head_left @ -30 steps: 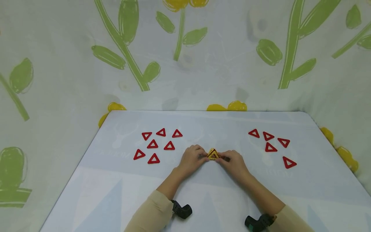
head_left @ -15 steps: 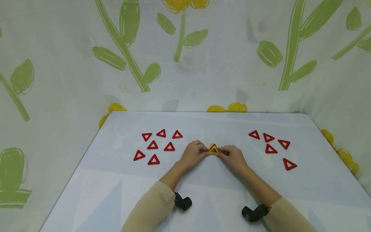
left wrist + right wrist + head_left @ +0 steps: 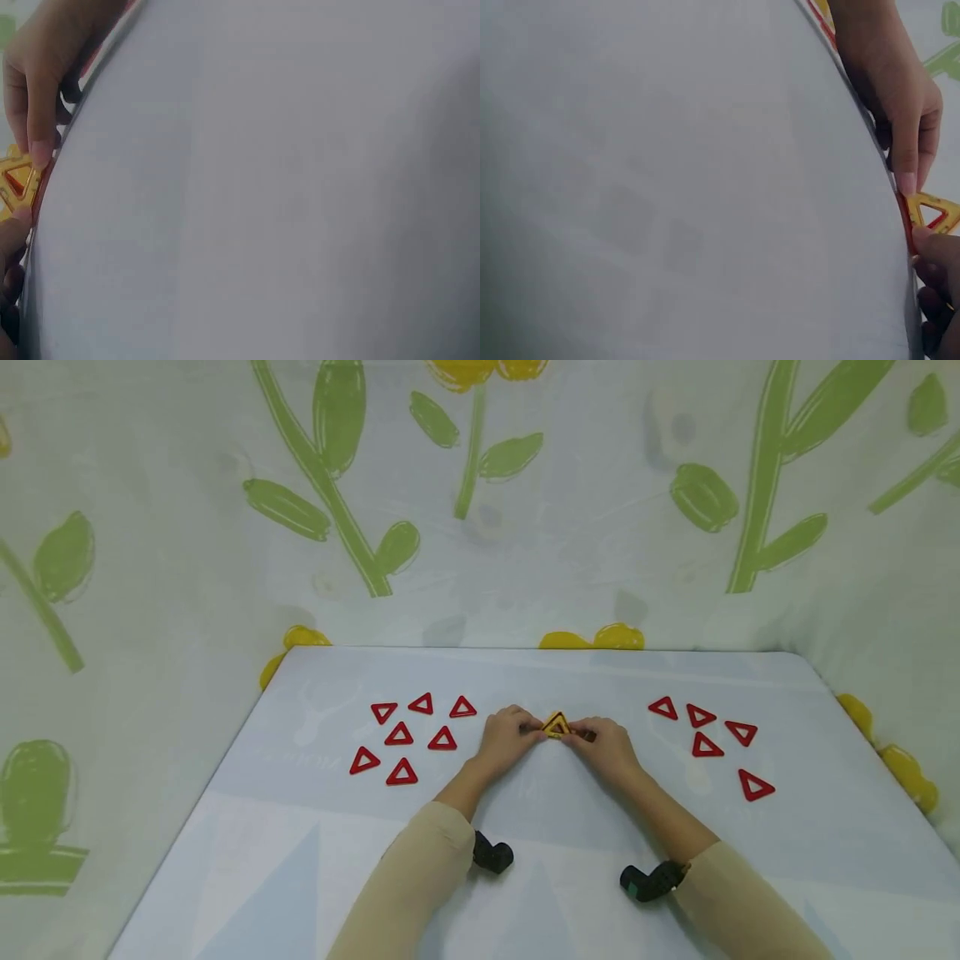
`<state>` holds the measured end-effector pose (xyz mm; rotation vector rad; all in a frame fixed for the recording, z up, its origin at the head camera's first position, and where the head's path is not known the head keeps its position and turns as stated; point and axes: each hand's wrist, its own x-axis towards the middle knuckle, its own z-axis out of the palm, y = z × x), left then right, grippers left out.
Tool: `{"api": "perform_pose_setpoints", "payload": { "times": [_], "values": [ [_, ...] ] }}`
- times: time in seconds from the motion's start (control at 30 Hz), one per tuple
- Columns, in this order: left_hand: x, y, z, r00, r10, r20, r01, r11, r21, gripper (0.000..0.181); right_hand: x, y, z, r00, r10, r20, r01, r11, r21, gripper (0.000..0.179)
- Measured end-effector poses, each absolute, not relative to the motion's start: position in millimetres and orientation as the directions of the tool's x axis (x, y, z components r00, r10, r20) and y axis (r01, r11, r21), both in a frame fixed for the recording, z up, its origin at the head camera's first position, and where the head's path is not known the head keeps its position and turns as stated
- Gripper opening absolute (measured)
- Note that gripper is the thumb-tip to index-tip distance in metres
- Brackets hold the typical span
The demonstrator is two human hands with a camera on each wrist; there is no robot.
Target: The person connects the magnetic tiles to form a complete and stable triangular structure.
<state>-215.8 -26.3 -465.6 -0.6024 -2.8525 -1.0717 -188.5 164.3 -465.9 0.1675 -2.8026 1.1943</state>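
Note:
Near the middle of the table, a small piece made of yellow triangular magnetic tiles [image 3: 557,725] stands between my hands. My left hand [image 3: 507,742] pinches its left side with thumb and fingertips. From the right, my right hand [image 3: 611,750] pinches the opposite side in the same way. The left wrist view shows a yellow open-centred tile [image 3: 28,177] tilted, with red along its base. Red also runs along the foot of the yellow tile [image 3: 951,213] in the right wrist view. The fingers cover parts of the piece's sides.
Several red triangular tiles [image 3: 399,734] lie flat and spread out left of my hands. Another scattered group of red tiles [image 3: 707,745] lies to the right. Behind the white-blue table [image 3: 525,893] hangs a pale cloth [image 3: 570,552] with printed plants.
Both hands have moved together away from my body toward the table's far edge, carrying the yellow piece with them. The loose red tiles have stayed in place.

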Motion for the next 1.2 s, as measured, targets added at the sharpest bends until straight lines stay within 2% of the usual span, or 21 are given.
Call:
{"api": "perform_pose_setpoints", "payload": {
  "times": [0.23, 0.47, 0.6, 0.87, 1.07, 1.2],
  "values": [
    [-227, -14, -468, -0.957, 0.243, 0.160, 0.288, 0.703, 0.651, 0.022, -207, 168, -470, -0.991, -0.036, 0.127, -0.116, 0.705, -0.700, 0.024],
    [-235, -15, -467, -0.967, 0.183, 0.179, 0.256, 0.717, 0.649, 0.020, -219, 160, -462, -0.999, -0.010, 0.032, -0.029, 0.726, -0.687, 0.029],
    [-239, -13, -464, -0.970, 0.158, 0.184, 0.241, 0.720, 0.651, 0.019, -227, 159, -462, -1.000, 0.000, 0.020, -0.014, 0.742, -0.670, 0.029],
    [-250, -4, -454, -0.986, 0.089, 0.140, 0.159, 0.734, 0.660, 0.016, -242, 155, -455, -1.000, 0.028, -0.005, 0.024, 0.748, -0.663, 0.027],
    [-254, 6, -447, -0.998, -0.030, 0.047, 0.011, 0.712, 0.703, 0.016, -247, 155, -452, -0.996, 0.069, -0.053, 0.087, 0.743, -0.664, 0.030],
    [-254, 11, -445, -0.998, -0.063, -0.014, -0.055, 0.711, 0.701, 0.017, -249, 156, -453, -0.994, 0.095, -0.063, 0.113, 0.742, -0.661, 0.031]
  ]
}}
